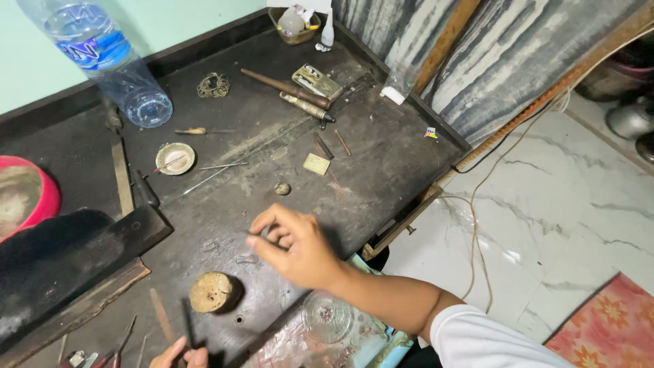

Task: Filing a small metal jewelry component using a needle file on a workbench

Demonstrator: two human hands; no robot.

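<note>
While the right hand [291, 245] hovers low over the middle of the dark, scuffed workbench [381, 163], its fingers are curled narrow, thumb and forefinger pinched together on something too small to make out, just above a thin wire loop [246, 259] lying on the wood. At the near edge the left hand [178, 356] shows only in part, gripping a thin dark tool [187, 322] upright beside a round wooden block [212, 292], with a clear glass dish [328, 317] near right and a plastic water bottle [102, 58] lying far left.
</note>
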